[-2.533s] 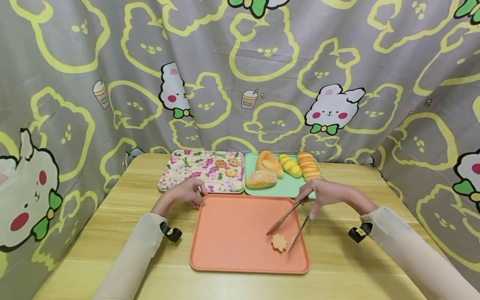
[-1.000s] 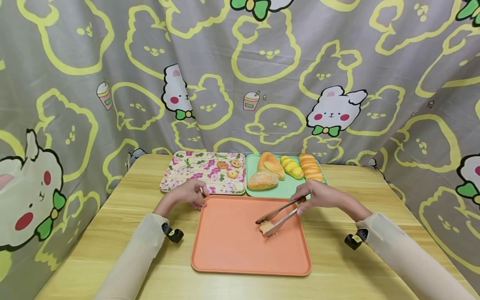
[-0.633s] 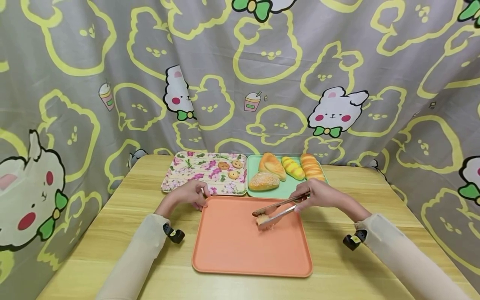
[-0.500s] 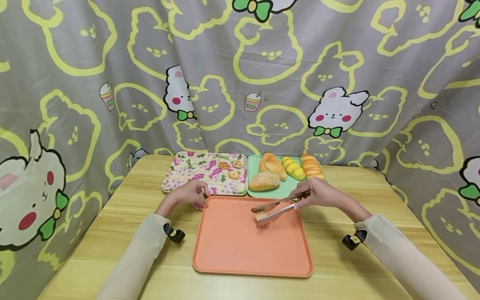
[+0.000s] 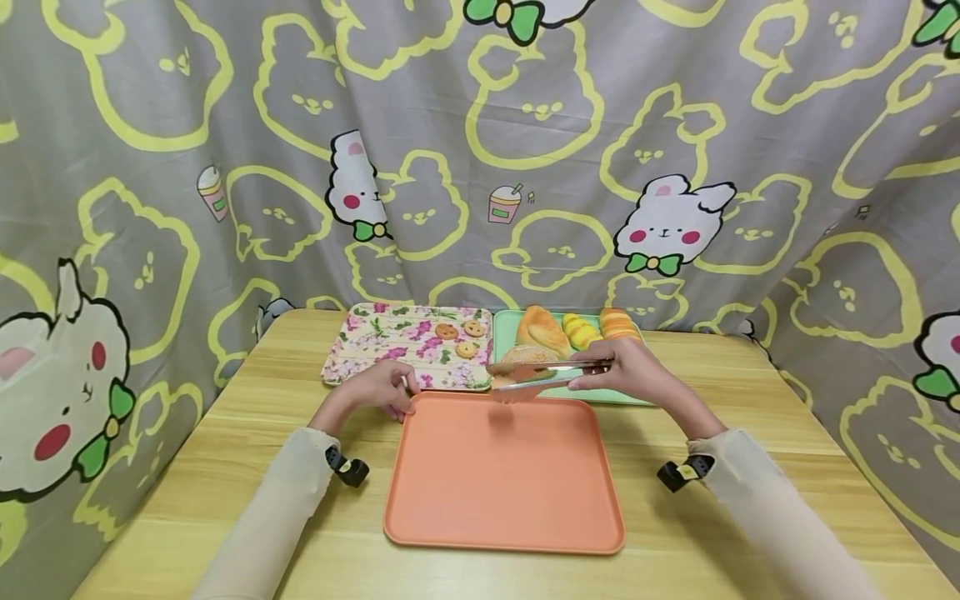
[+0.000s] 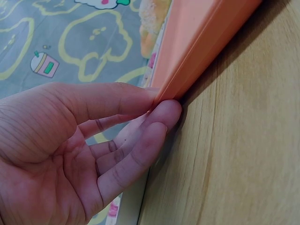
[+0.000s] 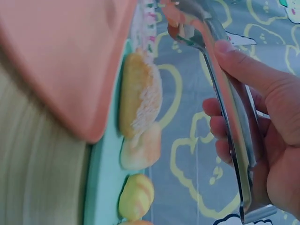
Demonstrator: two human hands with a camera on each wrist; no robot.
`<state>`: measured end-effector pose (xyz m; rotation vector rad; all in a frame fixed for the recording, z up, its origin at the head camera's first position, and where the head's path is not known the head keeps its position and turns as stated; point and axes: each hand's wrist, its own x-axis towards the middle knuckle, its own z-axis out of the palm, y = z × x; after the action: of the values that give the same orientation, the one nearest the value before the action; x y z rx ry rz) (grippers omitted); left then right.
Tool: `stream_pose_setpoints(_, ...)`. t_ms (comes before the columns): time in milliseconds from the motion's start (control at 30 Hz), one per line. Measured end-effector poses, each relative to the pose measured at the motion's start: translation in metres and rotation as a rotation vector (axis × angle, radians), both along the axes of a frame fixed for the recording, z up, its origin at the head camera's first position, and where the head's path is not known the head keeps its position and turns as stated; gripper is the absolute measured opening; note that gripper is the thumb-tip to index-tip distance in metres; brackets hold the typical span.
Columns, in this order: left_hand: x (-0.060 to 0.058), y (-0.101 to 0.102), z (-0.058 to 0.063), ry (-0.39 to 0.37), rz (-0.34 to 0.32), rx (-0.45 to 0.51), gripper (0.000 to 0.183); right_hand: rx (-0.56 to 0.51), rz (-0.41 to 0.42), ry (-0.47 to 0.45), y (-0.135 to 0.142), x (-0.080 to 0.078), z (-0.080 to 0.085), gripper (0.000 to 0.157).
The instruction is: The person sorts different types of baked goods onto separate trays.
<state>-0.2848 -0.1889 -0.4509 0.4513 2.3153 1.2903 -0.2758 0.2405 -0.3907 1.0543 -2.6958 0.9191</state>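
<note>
My left hand [image 5: 380,387] pinches the far left corner of the orange tray [image 5: 502,492]; in the left wrist view, thumb and fingertips meet at the tray rim [image 6: 187,70]. My right hand [image 5: 626,371] grips metal tongs [image 5: 551,375], held above the tray's far edge. Between the tong tips is a small tan cookie [image 5: 504,382], mostly covered by the tong arms. In the right wrist view, the thumb lies along one arm of the tongs [image 7: 229,112] and the fingers wrap the other side.
A floral tray [image 5: 397,342] with several cookies [image 5: 465,348] stands at the back left. Beside it, a green tray [image 5: 637,396] bears several breads, including a sesame bun [image 5: 528,357] behind the tongs. A patterned curtain [image 5: 450,125] hangs behind the wooden table [image 5: 225,467].
The tongs have closed on the cookie that lay on the orange tray, lifted it, and moved away from me toward the back trays. My left hand stays at the tray corner.
</note>
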Motion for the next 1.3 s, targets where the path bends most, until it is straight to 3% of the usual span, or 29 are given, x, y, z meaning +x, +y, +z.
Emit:
stream_pose_setpoints(333,0.001,0.000,0.000,-0.003,-0.002,0.005,0.020,-0.048,-0.179,0.075,-0.034,0.000,0.010,0.036)
stream_pose_setpoints(667,-0.001,0.000,-0.002,-0.003,0.004,-0.006,0.020,-0.108,-0.301,0.218,-0.076,-0.006,0.009,0.037)
stream_pose_setpoints(967,-0.001,0.000,-0.003,0.002,0.006,-0.004,0.020,-0.172,-0.388,0.187,-0.106,-0.013,0.005,0.037)
stream_pose_setpoints(1300,0.000,0.001,-0.003,-0.007,0.017,0.004,0.020,-0.169,-0.501,0.196,-0.129,-0.016,-0.006,0.035)
